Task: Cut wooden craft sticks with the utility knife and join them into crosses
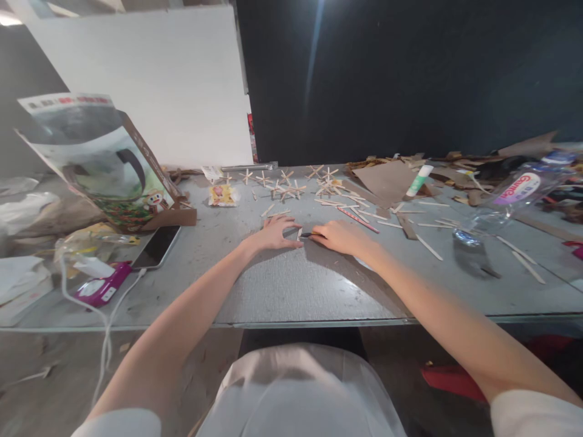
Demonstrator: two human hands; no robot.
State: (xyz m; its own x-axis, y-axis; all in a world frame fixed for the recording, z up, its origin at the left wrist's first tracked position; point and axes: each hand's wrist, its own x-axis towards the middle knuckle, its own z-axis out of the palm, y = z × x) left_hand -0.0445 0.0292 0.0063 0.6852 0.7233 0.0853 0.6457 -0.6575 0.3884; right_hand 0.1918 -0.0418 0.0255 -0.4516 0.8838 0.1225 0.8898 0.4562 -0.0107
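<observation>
My left hand (276, 233) pinches a short piece of pale wooden stick (299, 233) between thumb and fingers, on the grey tabletop (282, 285). From the right, my right hand (339, 237) grips a small knife (311, 235), its dark blade pointing left at the stick piece. Most of the knife's handle is hidden in the fist. Beyond both hands stand several star shapes made of crossed sticks (291, 190). Loose flat sticks (373, 215) lie scattered to the right of them, with a red patterned pencil (359, 220) among them.
To the left are a phone (157, 247) on a white cable, a purple power strip (104, 285) and a printed box (113, 176). A small yellow packet (222, 195) lies behind my left hand. Rightward are a glue stick (419, 181), cardboard (387, 181) and a clear plastic bottle (514, 194).
</observation>
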